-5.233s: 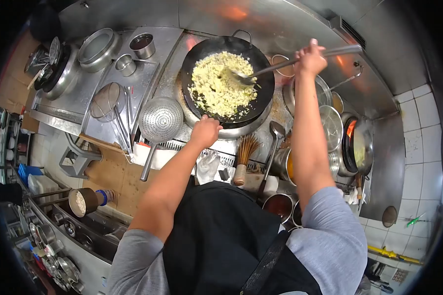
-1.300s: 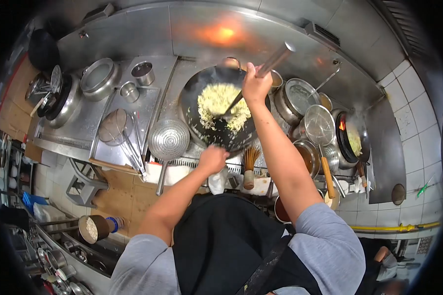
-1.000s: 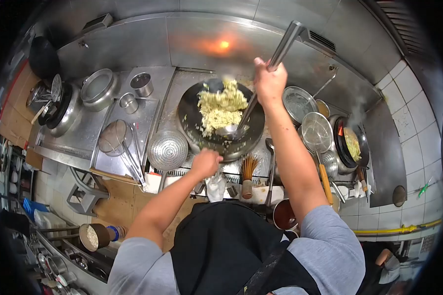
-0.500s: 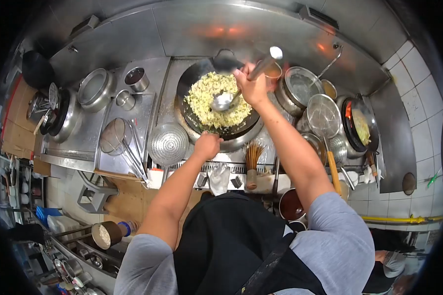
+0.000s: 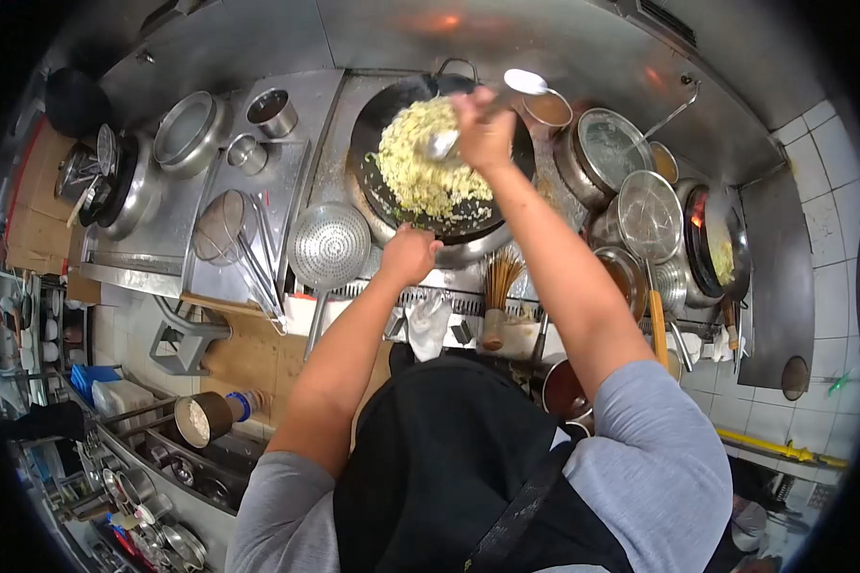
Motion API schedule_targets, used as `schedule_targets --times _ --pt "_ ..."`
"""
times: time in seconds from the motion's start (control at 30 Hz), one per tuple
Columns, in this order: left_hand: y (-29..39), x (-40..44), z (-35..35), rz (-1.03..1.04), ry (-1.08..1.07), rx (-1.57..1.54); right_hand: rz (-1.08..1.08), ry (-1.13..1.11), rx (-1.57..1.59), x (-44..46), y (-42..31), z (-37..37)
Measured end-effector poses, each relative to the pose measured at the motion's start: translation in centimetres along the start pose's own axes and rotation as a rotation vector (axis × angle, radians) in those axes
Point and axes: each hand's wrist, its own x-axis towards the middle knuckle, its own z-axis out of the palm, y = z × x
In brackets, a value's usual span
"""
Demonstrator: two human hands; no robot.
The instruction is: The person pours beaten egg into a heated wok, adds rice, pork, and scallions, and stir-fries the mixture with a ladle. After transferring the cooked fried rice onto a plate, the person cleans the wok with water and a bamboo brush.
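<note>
A black wok (image 5: 377,186) sits on the burner, holding a mound of pale yellow fried rice (image 5: 416,158) with green bits. My left hand (image 5: 410,255) is closed at the wok's near rim; the part it grips is hidden beneath it. Over the right side of the wok, my right hand (image 5: 484,129) is wrapped round the handle of a metal ladle (image 5: 442,144). The ladle's bowl is blurred and lies over the rice, while the bright end of its handle points up toward the camera.
A perforated skimmer (image 5: 329,246) lies left of the wok. A bamboo brush (image 5: 497,296) and white cloth (image 5: 428,323) are at the near edge. Pots, a wire strainer (image 5: 650,218) and a second wok (image 5: 721,244) with flame stand right. Part of another person shows at lower right.
The rice was tossed up in the wok and is now settled in it. The ladle has moved from the near side to over the rice. My left hand stays at the near rim.
</note>
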Motion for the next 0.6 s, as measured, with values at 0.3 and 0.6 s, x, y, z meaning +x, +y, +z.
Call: schedule_targets --times 0.3,0.6 --pt "-1.2 0.6 2.5 -0.088 -0.107 0.058 0.007 -0.105 -0.010 0.1 0.7 0.1" --pt "-0.2 0.6 0.7 0.044 -0.050 0.106 -0.110 -0.012 -0.017 0.5 1.8 -0.8"
